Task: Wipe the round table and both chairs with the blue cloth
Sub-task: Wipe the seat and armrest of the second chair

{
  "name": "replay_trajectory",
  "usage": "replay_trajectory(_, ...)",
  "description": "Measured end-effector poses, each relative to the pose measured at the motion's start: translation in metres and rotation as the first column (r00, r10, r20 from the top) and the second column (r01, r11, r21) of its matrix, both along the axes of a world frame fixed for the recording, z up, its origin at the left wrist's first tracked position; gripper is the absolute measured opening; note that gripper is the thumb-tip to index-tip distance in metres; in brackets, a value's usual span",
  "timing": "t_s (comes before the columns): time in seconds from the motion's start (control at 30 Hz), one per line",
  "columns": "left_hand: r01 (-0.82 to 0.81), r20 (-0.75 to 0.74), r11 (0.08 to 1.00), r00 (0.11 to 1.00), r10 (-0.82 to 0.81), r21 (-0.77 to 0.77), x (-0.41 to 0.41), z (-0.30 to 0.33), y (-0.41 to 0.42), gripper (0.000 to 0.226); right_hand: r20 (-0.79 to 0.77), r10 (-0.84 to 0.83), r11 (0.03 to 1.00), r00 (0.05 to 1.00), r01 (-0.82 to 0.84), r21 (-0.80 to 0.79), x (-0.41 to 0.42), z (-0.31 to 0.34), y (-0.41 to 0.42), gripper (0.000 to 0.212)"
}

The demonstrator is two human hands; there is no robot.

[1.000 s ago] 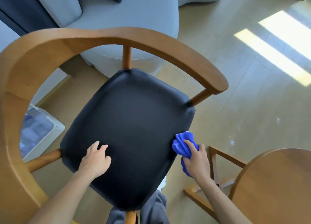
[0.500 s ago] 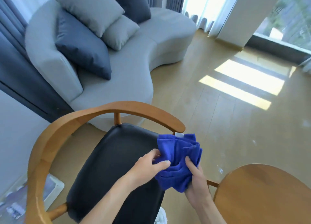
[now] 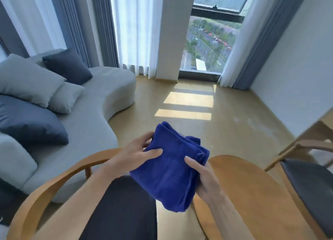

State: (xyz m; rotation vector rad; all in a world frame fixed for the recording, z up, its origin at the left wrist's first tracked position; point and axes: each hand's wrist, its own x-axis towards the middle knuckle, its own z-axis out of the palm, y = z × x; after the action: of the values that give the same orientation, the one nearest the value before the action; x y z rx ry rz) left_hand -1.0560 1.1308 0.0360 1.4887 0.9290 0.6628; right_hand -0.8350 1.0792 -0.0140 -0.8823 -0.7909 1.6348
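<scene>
a person held the blue cloth (image 3: 171, 169) in mid-air w/ both hands, above the gap between the near chair (image 3: 59, 182) and the round table (image 3: 252, 194). the left hand (image 3: 133, 156) pinched the cloth's left edge, thumb on top & fingers curled behind. the right hand (image 3: 207, 180) gripped the right edge, thumb pressed on the face, fingers wrapped underneath. the cloth hung folded in layers, touching neither table nor chair. the near chair's curved wooden back & dark seat (image 3: 122, 212) lay under the left forearm; the table's left rim sat just below the right wrist. a second chair (image 3: 310, 176) stood at the table's far right edge. a grey sofa (image 3: 86, 128) w/ cushions (image 3: 30, 124) stood at left, sunlit window (image 3: 210, 41) beyond.
</scene>
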Motion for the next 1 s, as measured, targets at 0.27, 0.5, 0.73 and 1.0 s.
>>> replay_trajectory(0.27,0.318,-0.334,0.854,0.925,-0.183,0.412,0.078,0.105,-0.007,0.017,0.047,-0.021,0.994,0.999,0.016,0.107,0.086,0.077,-0.077,0.042)
replay_trajectory(0.5,0.720,-0.642,0.564,0.663,-0.386,0.405,0.194,0.156,-0.048,0.019,0.500,-0.088,0.979,0.862,-0.018,0.203,0.160,0.134,-0.135,0.052)
replay_trajectory(0.73,0.480,-0.084,0.842,0.855,-0.512,-0.248,0.257,0.128,-0.056,0.067,0.434,-0.478,0.877,0.763,0.390,0.281,0.227,0.131,-0.201,0.021)
replay_trajectory(1.0,0.632,0.362,0.745,0.760,-0.540,-0.215,0.352,0.030,-0.139,0.041,0.197,-0.577,0.812,0.793,0.583,0.035,0.323,0.119,-0.254,0.021)
